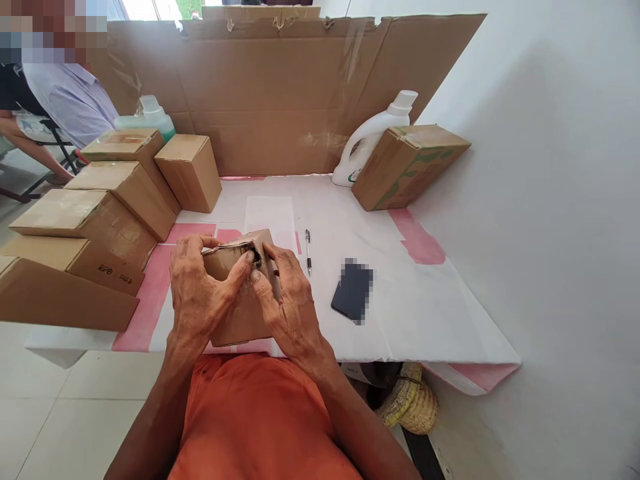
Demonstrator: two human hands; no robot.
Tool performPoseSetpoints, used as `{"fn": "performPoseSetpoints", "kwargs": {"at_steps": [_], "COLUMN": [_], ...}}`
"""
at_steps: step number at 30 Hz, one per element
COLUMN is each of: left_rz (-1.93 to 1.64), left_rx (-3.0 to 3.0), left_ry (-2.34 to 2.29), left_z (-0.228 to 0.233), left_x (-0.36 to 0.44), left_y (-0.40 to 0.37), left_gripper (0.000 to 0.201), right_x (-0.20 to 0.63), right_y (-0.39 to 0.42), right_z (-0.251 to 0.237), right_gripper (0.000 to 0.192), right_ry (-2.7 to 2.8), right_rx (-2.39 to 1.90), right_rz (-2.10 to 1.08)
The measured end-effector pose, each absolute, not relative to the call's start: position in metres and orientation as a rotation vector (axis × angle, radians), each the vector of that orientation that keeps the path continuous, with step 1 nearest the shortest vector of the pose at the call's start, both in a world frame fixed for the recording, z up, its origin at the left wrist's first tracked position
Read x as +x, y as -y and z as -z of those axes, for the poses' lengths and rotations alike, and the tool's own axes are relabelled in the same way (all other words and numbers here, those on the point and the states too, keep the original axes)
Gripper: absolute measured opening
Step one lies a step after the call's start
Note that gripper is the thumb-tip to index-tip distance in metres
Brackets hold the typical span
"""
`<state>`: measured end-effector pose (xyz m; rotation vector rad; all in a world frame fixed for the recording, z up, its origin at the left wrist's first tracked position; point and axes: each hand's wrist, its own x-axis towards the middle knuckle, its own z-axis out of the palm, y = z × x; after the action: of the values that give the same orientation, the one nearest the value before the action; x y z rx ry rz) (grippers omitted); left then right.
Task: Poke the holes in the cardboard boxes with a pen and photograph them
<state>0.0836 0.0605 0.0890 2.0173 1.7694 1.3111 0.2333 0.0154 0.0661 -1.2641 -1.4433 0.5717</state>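
A small brown cardboard box (240, 320) is between my two hands, tilted at the front of the table. My left hand (200, 287) grips its left side, fingers over the far edge and thumb at a dark gap in the torn top. On the right side, my right hand (290, 300) holds the box, its thumb also beside that gap. What lies inside the gap is too dark to make out. Just right of the box are a pen (308, 253) and a dark phone (353, 291), both lying on the cloth, apart from my hands.
Several closed cardboard boxes (85, 213) stand along the left side. A white jug (373, 137) and a leaning box (410, 167) are at the back right. A tall cardboard sheet (270, 100) borders the table's back. Beyond it, at left, a person (70, 100) sits. A woven basket (413, 407) is below.
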Motion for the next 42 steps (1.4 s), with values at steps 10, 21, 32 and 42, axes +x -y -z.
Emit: {"fn": "performPoseSetpoints", "kwargs": {"at_steps": [10, 21, 32, 42], "left_rz": [-1.164, -1.269, -1.222, -1.332], "left_rx": [2.012, 2.153, 2.349, 2.147], "left_ry": [-1.889, -1.621, -1.637, -1.655], "left_z": [-0.102, -0.097, -0.091, -0.093], "left_x": [0.093, 0.093, 0.118, 0.069], "left_y": [-0.055, -0.042, -0.038, -0.057], "left_gripper": [0.029, 0.045, 0.032, 0.023], "right_x": [0.225, 0.237, 0.253, 0.307], "right_y": [-0.004, -0.012, -0.022, -0.01], "right_z": [-0.068, -0.067, -0.073, -0.032], "right_gripper": [0.042, 0.034, 0.016, 0.048], "right_ry": [1.552, 1.397, 1.306, 1.043], "right_rx": [-1.347, -1.336, -1.459, -1.362], "right_rz": [-0.409, -0.501, -0.408, -0.785]}}
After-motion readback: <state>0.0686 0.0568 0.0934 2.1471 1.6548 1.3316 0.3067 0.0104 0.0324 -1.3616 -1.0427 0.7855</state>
